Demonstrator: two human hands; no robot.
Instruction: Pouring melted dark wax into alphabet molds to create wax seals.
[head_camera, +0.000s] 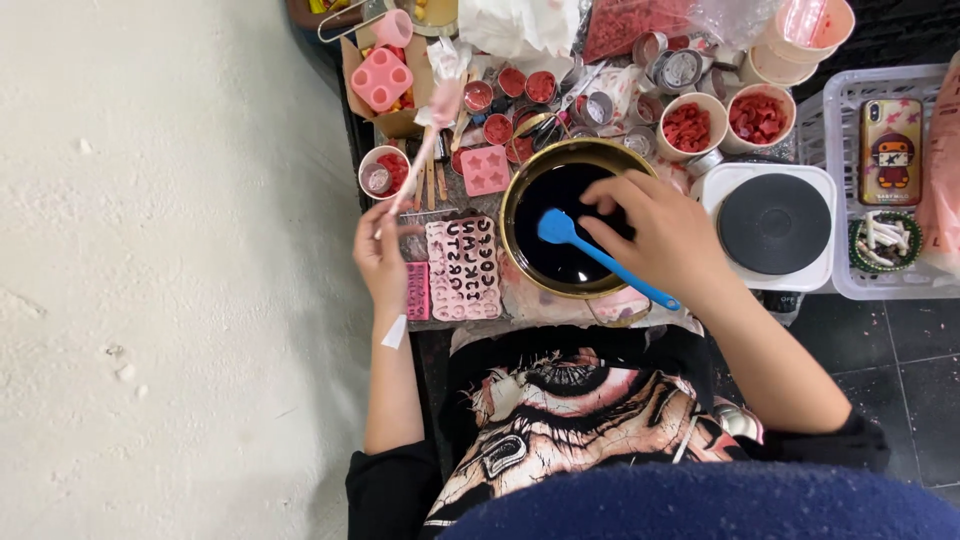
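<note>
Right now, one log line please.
right hand: holds blue silicone spatula in gold-rimmed bowl of dark liquid | left hand: holds pink stick | pink letter mould between

Blue spatula (560, 229), pink letter mould (463, 268)

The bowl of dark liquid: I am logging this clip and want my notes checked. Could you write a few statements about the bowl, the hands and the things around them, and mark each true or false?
1. The right hand holds a blue spatula over the gold-rimmed bowl of dark liquid. True.
2. The left hand is empty. False: it holds a long pink stick-like tool, which points up and away over the table.
3. A pink letter mould lies left of the bowl. True.
4. A pot stands on the round black hotplate. False: nothing stands on it.
5. The phone lies inside the bowl. False: it lies in a white basket, right of the hotplate.
</note>
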